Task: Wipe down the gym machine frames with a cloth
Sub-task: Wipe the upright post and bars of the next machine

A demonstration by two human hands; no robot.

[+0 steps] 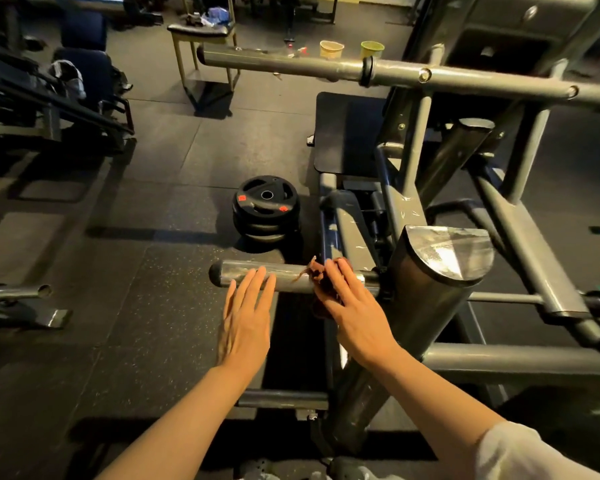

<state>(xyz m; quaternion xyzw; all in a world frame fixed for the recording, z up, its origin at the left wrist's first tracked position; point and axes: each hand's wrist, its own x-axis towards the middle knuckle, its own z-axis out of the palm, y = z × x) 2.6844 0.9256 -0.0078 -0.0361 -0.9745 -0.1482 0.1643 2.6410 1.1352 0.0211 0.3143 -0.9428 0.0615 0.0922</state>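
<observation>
right hand pressing dark red cloth on horizontal bar pointing left, left hand flat, fingers straight

A reddish-brown cloth lies on a silver-grey bar; black weight plates bear red marks.

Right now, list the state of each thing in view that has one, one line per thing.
left hand: fingers straight, fingertips over the horizontal bar, holding nothing.
right hand: fingers extended, pressing the cloth on the bar.
cloth: bunched, draped over the bar.
horizontal bar: bare metal, capped at its free end.
weight plates: stacked flat on the floor.
</observation>
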